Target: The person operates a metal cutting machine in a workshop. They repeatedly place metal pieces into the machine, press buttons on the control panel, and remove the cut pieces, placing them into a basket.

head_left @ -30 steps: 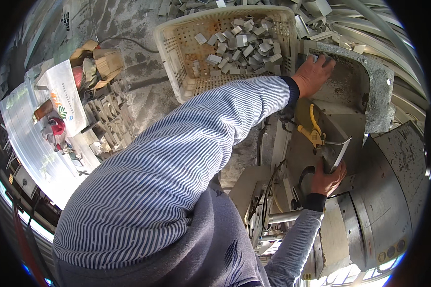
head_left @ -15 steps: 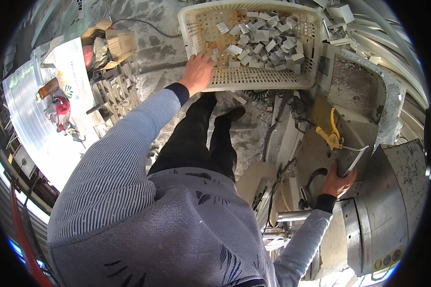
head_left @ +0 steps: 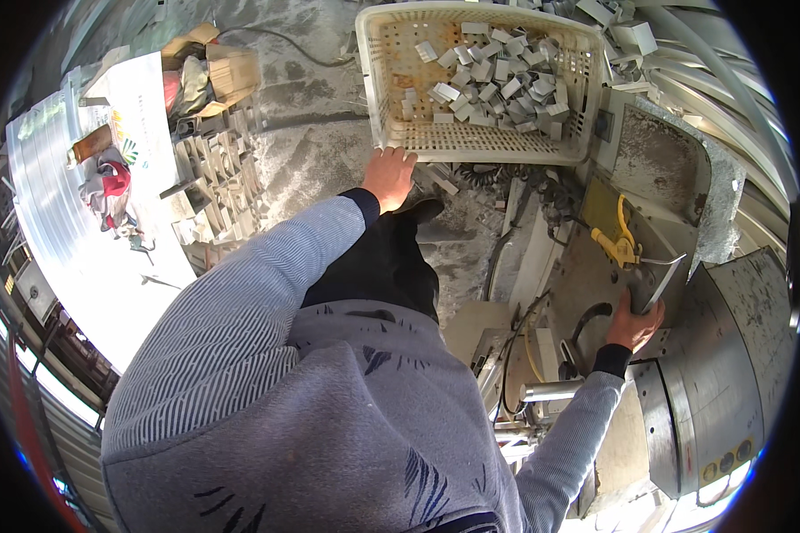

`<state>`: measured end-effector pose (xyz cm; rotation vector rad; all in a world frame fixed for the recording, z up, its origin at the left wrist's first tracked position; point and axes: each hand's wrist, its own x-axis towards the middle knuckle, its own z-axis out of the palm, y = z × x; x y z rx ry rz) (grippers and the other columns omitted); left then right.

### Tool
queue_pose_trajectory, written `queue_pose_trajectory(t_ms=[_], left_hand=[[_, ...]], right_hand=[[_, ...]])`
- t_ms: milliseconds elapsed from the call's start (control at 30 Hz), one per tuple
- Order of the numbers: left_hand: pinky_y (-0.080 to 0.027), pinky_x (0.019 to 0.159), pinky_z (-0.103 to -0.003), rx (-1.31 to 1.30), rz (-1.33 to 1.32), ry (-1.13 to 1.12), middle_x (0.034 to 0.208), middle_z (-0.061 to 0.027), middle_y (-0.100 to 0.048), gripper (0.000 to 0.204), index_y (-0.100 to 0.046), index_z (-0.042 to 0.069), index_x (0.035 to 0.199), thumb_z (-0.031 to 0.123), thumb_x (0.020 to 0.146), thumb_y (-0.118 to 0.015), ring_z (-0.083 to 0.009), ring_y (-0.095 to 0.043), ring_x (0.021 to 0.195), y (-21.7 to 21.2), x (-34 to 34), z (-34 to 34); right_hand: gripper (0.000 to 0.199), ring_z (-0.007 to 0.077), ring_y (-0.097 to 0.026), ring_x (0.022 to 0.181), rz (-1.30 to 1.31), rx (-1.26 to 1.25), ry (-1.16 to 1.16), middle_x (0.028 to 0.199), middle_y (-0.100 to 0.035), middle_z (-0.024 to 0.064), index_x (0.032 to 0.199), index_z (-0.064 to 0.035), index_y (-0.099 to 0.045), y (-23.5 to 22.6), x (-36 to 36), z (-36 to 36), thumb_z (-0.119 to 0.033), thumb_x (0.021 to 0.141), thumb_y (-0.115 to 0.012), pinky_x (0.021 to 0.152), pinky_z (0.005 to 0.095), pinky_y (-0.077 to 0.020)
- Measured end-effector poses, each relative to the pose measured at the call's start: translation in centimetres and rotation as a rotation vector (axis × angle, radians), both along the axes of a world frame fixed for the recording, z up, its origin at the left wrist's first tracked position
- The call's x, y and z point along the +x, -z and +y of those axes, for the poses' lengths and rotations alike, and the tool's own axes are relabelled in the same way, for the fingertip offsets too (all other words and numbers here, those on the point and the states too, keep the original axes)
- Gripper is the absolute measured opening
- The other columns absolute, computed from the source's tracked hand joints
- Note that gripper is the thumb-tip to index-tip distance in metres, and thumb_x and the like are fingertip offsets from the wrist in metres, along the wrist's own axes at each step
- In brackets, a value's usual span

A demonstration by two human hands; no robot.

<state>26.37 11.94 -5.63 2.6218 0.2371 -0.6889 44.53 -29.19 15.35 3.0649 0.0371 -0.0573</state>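
My left hand (head_left: pixel 388 178) is at the near left corner of a cream plastic basket (head_left: pixel 498 155). Its fingers are curled and pressed together at the rim; whatever they hold, if anything, is hidden. Many short, silvery cut metal pieces (head_left: pixel 509 87) lie heaped inside the basket. Over on the right, my right hand (head_left: pixel 634 323) is closed around a flat grey metal piece (head_left: pixel 666 286) on the machine's metal table (head_left: pixel 588 258). A yellow air blow gun (head_left: pixel 620 244) lies just beyond that hand, its thin nozzle pointing right.
Stacked metal offcuts (head_left: pixel 218 182), an open cardboard box (head_left: pixel 231 73) and a bright sheet-covered surface (head_left: pixel 49 195) are on the left. A large grey machine housing (head_left: pixel 729 355) stands right of my right arm. Long metal profiles (head_left: pixel 716 67) line the far right. Hoses hang below the basket.
My left hand has drawn back from over the basket's corner toward me, its fingers now at the rim. The right hand stays at the metal piece, which shows at a slightly different angle.
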Motion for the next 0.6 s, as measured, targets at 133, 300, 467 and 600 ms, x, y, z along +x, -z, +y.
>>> queue_pose_trajectory(t_ms=[133,300,467,600], left_hand=[[-0.041,0.085,-0.041,-0.186,0.019,-0.032,0.107,-0.0124,-0.055,0.038,-0.057,0.006,0.11,0.022,0.076,-0.065,-0.031,-0.052,0.099,-0.9,-1.5,1.1],[-0.044,0.087,-0.042,-0.258,0.129,-0.344,0.11,-0.015,-0.056,0.036,-0.056,0.005,0.114,0.025,0.085,-0.059,-0.0325,-0.052,0.104,-1.0,-6.4,3.4],[-0.043,0.088,-0.041,-0.244,0.145,-0.557,0.109,-0.0186,-0.059,0.04,-0.059,0.003,0.109,0.03,0.08,-0.061,-0.0356,-0.053,0.103,-0.6,-15.1,6.4],[-0.046,0.085,-0.038,-0.192,0.235,-0.668,0.106,-0.0172,-0.062,0.043,-0.063,0.001,0.105,0.035,0.079,-0.06,-0.0324,-0.059,0.098,-0.3,-23.9,8.7]], right_hand=[[0.058,0.0342,-0.047,0.11,0.003,-0.021,0.0,0.115,-0.053,0.0163,0.11,0.0045,-0.055,-0.1,0.0,0.2,-0.027,0.066,-0.074,0.094,0.0426,-0.0387],[0.062,0.0327,-0.046,0.113,0.025,-0.069,0.06,0.12,-0.052,0.0149,0.112,0.0041,-0.055,-0.3,0.0,0.6,-0.033,0.066,-0.073,0.095,0.0422,-0.0385],[0.064,0.0322,-0.045,0.116,0.025,-0.107,0.057,0.124,-0.051,0.0144,0.113,0.0028,-0.055,-0.3,0.0,0.8,-0.036,0.065,-0.073,0.096,0.0422,-0.0382],[0.063,0.0321,-0.048,0.113,-0.003,-0.055,0.02,0.12,-0.053,0.0147,0.115,-0.0016,-0.056,-0.3,0.1,0.4,-0.036,0.065,-0.071,0.094,0.0417,-0.0393]])
